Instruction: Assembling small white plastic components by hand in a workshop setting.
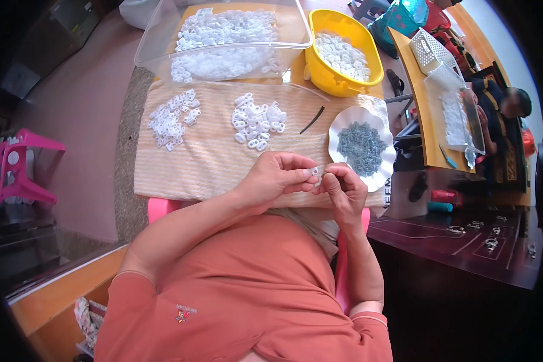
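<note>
My left hand [276, 179] pinches a small white plastic piece [314, 171] between thumb and fingertips, above the table's near edge. Close beside it, my right hand [347, 192] is closed in a pinch; whatever lies in its fingertips is too small to make out. Just beyond the right hand stands a white wavy-rimmed bowl [385, 171] with many small grey, shiny parts [362, 148] inside. Two loose piles of white plastic pieces lie on the cloth: a left pile [172, 120] and a middle pile [257, 122] of oval pieces with holes.
A striped cloth [208, 169] covers the table. Behind the piles sit a clear bin [157, 57] and a yellow basin [320, 78], both holding white pieces. A dark thin strip [312, 120] lies near the bowl. Another person [495, 114] sits at a table at right.
</note>
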`<action>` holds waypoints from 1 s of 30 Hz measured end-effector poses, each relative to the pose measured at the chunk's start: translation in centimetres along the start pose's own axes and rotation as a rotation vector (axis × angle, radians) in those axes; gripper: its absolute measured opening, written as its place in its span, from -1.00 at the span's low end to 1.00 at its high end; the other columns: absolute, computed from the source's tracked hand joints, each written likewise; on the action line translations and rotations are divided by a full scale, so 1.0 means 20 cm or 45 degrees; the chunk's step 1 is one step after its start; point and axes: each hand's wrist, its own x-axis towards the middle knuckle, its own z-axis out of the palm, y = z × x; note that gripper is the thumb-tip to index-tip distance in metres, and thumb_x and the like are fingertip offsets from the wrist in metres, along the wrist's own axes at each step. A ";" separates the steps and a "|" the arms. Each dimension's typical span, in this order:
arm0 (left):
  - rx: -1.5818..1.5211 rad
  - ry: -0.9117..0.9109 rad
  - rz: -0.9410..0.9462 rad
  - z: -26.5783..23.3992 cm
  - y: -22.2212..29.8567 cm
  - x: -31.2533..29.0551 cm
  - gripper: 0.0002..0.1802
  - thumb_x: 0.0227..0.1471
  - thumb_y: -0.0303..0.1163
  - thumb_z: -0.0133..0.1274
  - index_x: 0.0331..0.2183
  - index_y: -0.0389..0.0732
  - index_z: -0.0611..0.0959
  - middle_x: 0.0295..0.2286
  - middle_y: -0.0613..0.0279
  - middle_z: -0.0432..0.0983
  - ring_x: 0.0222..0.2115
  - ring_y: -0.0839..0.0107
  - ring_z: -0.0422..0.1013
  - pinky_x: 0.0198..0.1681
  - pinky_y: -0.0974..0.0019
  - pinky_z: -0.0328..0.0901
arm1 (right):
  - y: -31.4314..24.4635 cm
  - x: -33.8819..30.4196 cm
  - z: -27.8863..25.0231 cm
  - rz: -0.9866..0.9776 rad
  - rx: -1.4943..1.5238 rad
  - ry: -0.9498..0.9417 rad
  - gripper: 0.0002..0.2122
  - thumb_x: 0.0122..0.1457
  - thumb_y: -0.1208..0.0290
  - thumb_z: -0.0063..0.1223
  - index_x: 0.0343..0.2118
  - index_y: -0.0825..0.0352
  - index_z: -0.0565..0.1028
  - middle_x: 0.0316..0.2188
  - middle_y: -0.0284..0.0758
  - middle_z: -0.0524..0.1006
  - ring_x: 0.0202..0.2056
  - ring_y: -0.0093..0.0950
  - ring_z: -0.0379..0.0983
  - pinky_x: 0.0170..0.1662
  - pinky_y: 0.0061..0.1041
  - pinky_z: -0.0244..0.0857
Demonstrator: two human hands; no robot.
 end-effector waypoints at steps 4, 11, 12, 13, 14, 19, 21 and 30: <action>0.008 -0.009 -0.013 -0.04 0.00 -0.02 -0.76 0.10 -0.55 0.05 -0.16 -0.43 0.53 -0.31 0.13 0.54 -0.32 0.45 0.52 -0.22 0.48 0.47 | 0.01 0.00 0.04 0.024 -0.014 -0.083 -0.90 0.23 0.54 0.00 -0.29 0.49 0.45 -0.36 -0.30 0.47 -0.48 -0.57 0.47 -0.38 -0.61 0.41; 0.034 -0.021 0.018 -0.05 -0.02 -0.03 -0.73 0.09 -0.54 0.08 -0.14 -0.41 0.54 -0.32 0.15 0.54 -0.36 0.47 0.51 -0.23 0.46 0.45 | 0.02 -0.01 0.06 0.068 0.113 -0.087 -0.88 0.24 0.52 0.00 -0.29 0.49 0.45 -0.39 -0.32 0.47 -0.49 -0.58 0.47 -0.39 -0.63 0.42; 0.033 -0.020 0.018 -0.05 -0.02 -0.03 -0.73 0.09 -0.54 0.08 -0.14 -0.41 0.54 -0.32 0.15 0.54 -0.36 0.47 0.51 -0.23 0.46 0.45 | 0.01 -0.01 0.06 0.113 0.128 -0.120 -0.87 0.25 0.48 0.00 -0.27 0.47 0.44 -0.35 -0.34 0.46 -0.39 -0.60 0.42 -0.30 -0.64 0.35; 0.044 -0.044 0.025 -0.06 -0.02 -0.03 -0.73 0.08 -0.54 0.08 -0.14 -0.40 0.54 -0.32 0.16 0.54 -0.37 0.47 0.50 -0.24 0.46 0.45 | 0.00 -0.01 0.06 0.158 0.142 -0.152 -0.85 0.25 0.44 0.00 -0.25 0.44 0.43 -0.30 -0.37 0.44 -0.29 -0.63 0.37 -0.21 -0.65 0.28; 0.055 -0.068 0.031 -0.06 -0.03 -0.04 -0.73 0.07 -0.54 0.09 -0.14 -0.40 0.54 -0.33 0.16 0.54 -0.37 0.47 0.50 -0.24 0.46 0.45 | -0.02 -0.01 0.07 0.158 0.142 -0.153 -0.85 0.25 0.44 0.00 -0.25 0.44 0.43 -0.30 -0.37 0.44 -0.29 -0.63 0.37 -0.21 -0.65 0.28; 0.041 -0.021 0.009 -0.03 0.00 -0.05 -0.74 0.07 -0.56 0.08 -0.15 -0.41 0.54 -0.34 0.17 0.54 -0.37 0.46 0.50 -0.24 0.45 0.45 | -0.05 -0.01 0.09 0.197 0.232 -0.150 -0.87 0.26 0.46 -0.02 -0.26 0.43 0.43 -0.31 -0.38 0.44 -0.33 -0.66 0.36 -0.25 -0.68 0.29; 0.039 0.012 -0.003 -0.04 0.00 -0.05 -0.74 0.07 -0.56 0.08 -0.16 -0.41 0.54 -0.34 0.16 0.54 -0.37 0.46 0.50 -0.24 0.45 0.45 | -0.01 -0.01 0.09 0.142 0.216 -0.128 -0.88 0.25 0.50 -0.02 -0.28 0.46 0.44 -0.36 -0.35 0.45 -0.41 -0.64 0.39 -0.32 -0.67 0.33; -0.020 -0.015 -0.026 -0.09 -0.01 -0.07 -0.78 0.05 -0.55 0.12 -0.20 -0.37 0.57 -0.33 0.17 0.55 -0.33 0.47 0.50 -0.22 0.43 0.45 | 0.00 0.00 0.09 0.116 0.140 -0.188 -0.90 0.25 0.54 -0.03 -0.32 0.48 0.47 -0.42 -0.33 0.48 -0.49 -0.64 0.41 -0.39 -0.67 0.36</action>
